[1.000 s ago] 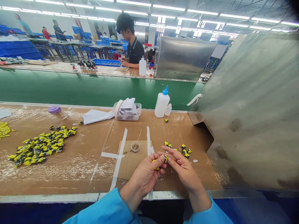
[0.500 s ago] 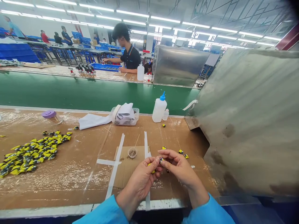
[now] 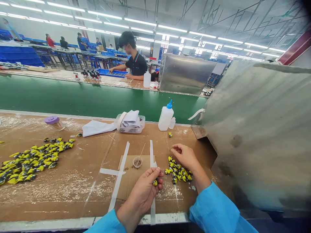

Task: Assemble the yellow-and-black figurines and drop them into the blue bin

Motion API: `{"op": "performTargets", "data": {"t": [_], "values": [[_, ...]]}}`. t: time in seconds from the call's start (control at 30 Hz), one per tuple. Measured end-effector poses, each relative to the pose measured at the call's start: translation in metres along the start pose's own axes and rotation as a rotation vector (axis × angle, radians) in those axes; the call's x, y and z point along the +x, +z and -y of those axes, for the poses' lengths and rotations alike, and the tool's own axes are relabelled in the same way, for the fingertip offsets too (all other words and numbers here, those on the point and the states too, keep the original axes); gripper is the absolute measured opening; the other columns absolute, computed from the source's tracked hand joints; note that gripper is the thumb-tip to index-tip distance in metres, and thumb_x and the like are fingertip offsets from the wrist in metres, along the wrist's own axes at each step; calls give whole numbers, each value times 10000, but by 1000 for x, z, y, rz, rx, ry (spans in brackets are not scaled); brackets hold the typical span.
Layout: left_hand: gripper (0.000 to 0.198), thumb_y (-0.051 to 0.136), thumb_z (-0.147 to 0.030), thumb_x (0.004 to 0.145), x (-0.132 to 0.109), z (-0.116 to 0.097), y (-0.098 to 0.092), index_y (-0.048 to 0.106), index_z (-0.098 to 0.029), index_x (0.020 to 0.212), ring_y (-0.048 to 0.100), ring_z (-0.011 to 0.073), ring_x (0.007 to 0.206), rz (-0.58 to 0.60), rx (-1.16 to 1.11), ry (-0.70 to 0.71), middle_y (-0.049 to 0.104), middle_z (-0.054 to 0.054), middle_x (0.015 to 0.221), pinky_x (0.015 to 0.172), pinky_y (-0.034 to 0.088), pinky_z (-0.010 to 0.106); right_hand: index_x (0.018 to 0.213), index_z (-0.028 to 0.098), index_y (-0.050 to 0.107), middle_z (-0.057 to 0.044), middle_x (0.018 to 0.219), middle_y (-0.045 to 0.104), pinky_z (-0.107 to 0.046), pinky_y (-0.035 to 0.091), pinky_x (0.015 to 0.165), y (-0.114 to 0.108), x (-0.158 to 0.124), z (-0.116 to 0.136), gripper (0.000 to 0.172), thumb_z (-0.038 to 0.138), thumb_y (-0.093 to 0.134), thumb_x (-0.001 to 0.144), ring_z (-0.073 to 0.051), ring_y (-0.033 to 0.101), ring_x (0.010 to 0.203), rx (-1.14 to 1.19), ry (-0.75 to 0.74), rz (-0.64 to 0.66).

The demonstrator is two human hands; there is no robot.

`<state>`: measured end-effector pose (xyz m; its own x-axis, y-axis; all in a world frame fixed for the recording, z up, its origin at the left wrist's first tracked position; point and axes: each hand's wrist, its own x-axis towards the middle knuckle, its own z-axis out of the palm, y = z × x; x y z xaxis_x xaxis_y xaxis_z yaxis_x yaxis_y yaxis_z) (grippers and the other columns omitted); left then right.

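Observation:
My left hand (image 3: 145, 186) is closed around a small yellow-and-black toy piece (image 3: 155, 183), which has a white spot and shows between the fingers. Most of the piece is hidden by the hand. My right hand (image 3: 186, 157) hovers at the upper edge of a small pile of similar yellow-and-black pieces (image 3: 178, 171). Its fingers are slightly bent and apart, with nothing visible in them. One more such piece (image 3: 170, 135) lies by itself farther back.
A small clear cup (image 3: 137, 162) with a thin stick stands on taped cardboard (image 3: 128, 186). A larger heap of pieces (image 3: 36, 160) lies left. Behind are a purple-lidded jar (image 3: 51, 120), a plastic box of paper (image 3: 131, 129) and a white bottle (image 3: 166, 118). A metal panel (image 3: 262, 136) borders the right.
My right hand has left my left hand and moved up and right, uncovering the small pile. My left hand has lowered slightly and keeps a yellow-and-black piece.

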<state>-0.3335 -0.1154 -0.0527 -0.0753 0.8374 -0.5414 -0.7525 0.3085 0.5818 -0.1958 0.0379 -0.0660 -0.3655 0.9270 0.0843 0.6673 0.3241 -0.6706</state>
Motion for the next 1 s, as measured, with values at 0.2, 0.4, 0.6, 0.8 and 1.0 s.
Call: {"op": "performTargets", "data": {"t": [0.2, 0.4, 0.6, 0.8, 1.0], "values": [[28, 584, -98, 802, 4, 2, -1, 558, -108, 801, 514, 57, 567, 24, 8, 6, 585, 35, 768, 525, 419, 166, 749, 197, 690, -34, 722, 649, -302, 450, 678, 12, -18, 0, 119, 238, 651, 645, -174, 585, 674, 11, -44, 42], [173, 654, -79, 744, 2, 1, -1, 597, -117, 902, 541, 61, 612, 6, 3, 72, 630, 53, 824, 557, 435, 161, 896, 172, 664, -55, 843, 661, -281, 495, 672, 12, -37, 16, 227, 335, 582, 760, -158, 613, 716, 235, -49, 28], [279, 747, -142, 675, 0, 3, -1, 653, -114, 936, 575, 83, 684, 76, -40, 97, 654, 70, 867, 582, 457, 170, 991, 147, 633, -65, 819, 699, -321, 544, 737, 15, -79, 35, 356, 410, 656, 751, -185, 670, 761, 772, 99, 272], [230, 786, -200, 637, -3, 4, 0, 675, -96, 811, 562, 80, 653, 76, -36, 90, 626, 38, 717, 578, 459, 163, 950, 195, 689, -79, 938, 692, -345, 532, 779, 15, -96, 37, 259, 381, 644, 775, -199, 659, 836, 686, 52, 115], [208, 771, -231, 663, -5, 5, 2, 648, -101, 770, 552, 78, 646, 91, -23, 68, 608, 29, 689, 572, 457, 163, 910, 200, 696, -67, 880, 702, -335, 521, 764, 16, -102, 38, 241, 395, 640, 780, -196, 649, 806, 667, 71, 72]]}}
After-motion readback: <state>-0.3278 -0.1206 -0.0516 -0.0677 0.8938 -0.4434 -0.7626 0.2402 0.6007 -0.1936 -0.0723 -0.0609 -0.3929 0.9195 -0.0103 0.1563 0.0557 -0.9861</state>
